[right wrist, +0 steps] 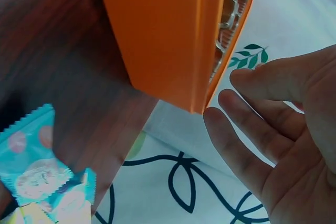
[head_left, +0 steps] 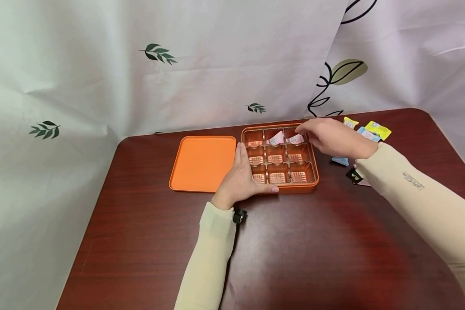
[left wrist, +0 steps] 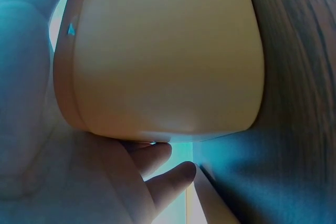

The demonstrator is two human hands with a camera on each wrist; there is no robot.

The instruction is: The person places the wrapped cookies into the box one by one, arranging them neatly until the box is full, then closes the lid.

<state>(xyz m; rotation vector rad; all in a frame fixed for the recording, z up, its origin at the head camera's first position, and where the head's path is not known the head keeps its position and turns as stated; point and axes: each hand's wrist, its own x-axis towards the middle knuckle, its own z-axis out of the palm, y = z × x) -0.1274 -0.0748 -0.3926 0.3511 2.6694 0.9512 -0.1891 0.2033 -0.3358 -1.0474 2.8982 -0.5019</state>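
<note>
An orange box with a copper-coloured divided insert stands on the table. Pink wrapped candies lie in its back row: one candy in the middle compartment, another candy in the right one. My left hand rests against the box's front left corner, fingers straight along the left side and thumb along the front. In the left wrist view, the box wall fills most of the picture. Above the back right corner is my right hand; the right wrist view shows its fingers loosely extended beside the rim.
Left of the box lies a flat orange lid. Right of it are loose wrapped candies: a yellow candy, a blue candy and a dark wrapper partly under the right sleeve. A patterned white curtain hangs behind the table.
</note>
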